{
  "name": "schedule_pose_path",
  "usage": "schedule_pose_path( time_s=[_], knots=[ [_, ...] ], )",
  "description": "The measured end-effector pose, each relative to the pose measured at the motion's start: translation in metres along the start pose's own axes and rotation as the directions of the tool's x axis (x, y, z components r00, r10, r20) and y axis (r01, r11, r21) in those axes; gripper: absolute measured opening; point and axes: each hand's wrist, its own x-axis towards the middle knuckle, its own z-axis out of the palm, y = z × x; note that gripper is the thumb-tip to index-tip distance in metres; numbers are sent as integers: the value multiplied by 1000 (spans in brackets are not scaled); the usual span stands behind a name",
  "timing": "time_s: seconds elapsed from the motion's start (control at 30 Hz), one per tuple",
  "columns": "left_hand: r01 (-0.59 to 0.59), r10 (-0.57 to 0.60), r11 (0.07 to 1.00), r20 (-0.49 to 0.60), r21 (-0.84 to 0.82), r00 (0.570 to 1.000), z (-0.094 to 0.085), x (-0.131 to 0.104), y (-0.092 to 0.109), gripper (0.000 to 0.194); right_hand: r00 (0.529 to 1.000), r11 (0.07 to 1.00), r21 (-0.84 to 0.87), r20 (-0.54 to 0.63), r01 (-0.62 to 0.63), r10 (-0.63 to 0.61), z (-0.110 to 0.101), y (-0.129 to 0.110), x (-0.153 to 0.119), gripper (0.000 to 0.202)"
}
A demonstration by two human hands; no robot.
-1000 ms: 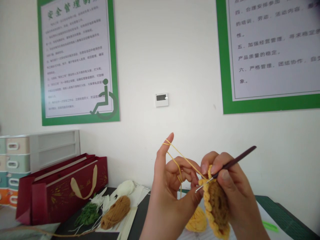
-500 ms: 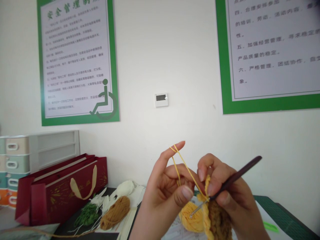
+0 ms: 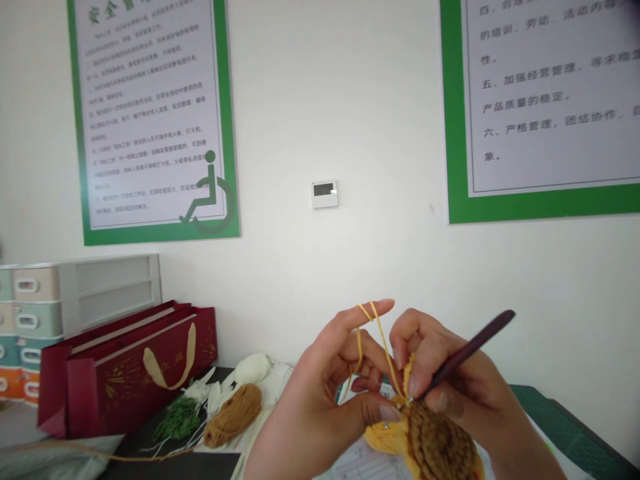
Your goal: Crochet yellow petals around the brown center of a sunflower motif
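Note:
Yellow yarn [image 3: 380, 340] loops over the raised index finger of my left hand [image 3: 325, 393] and runs down to a crocheted piece. The other left fingers curl inward, and the thumb is by the work's edge. My right hand [image 3: 465, 393] grips a crochet hook [image 3: 473, 350] with a dark handle slanting up to the right. Its metal tip passes through the edge beside my left thumb. The round crocheted piece [image 3: 443, 443], brown with a yellow border, hangs under my right fingers, which also pinch its upper edge. Behind the hands lies a yellow yarn ball [image 3: 383, 440], partly hidden.
At left are a brown yarn skein [image 3: 234, 415], green yarn [image 3: 177, 419], white yarn [image 3: 251, 368] and a red gift bag [image 3: 135, 373] beside stacked drawers [image 3: 37, 320]. A green cutting mat [image 3: 570, 427] lies at right. Framed posters [image 3: 150, 120] hang on the wall behind.
My left hand has tipped right, lowering its index finger and the yarn loop. The crocheted piece has turned to show its round brown face, and the hook tip sits closer to my left thumb.

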Motion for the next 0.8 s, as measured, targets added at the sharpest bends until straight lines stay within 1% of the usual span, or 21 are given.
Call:
schedule_pose_path(
  time_s=[0.1,0.23,0.37,0.47,0.57,0.67,0.7,0.8],
  knots=[
    [-16,14,1000,45,27,999,-1,-1,-1,69,1000,999,34,14,-6,6,0,0,0,12],
    [-100,80,983,124,157,989,-2,-3,-4,74,1000,996,89,31,0,-3,0,-1,1,11],
    [-159,125,946,133,282,983,1,-3,-3,74,1000,998,70,20,1,-2,0,-1,0,11],
    [-190,149,922,146,336,978,3,-2,-1,71,1000,1000,13,10,23,-23,-1,-1,0,11],
    [-172,132,918,135,358,982,7,-1,1,72,999,996,-82,-28,42,-45,-3,-3,0,11],
    [-155,118,919,123,362,985,12,-2,2,78,996,986,-155,-58,64,-74,-3,-4,1,13],
    [-157,120,922,124,353,985,14,-2,3,80,995,984,-162,-62,72,-83,-3,-5,1,13],
    [-143,126,943,77,299,989,19,-2,3,80,994,987,-141,-68,78,-88,-3,-7,2,12]
  ],
)
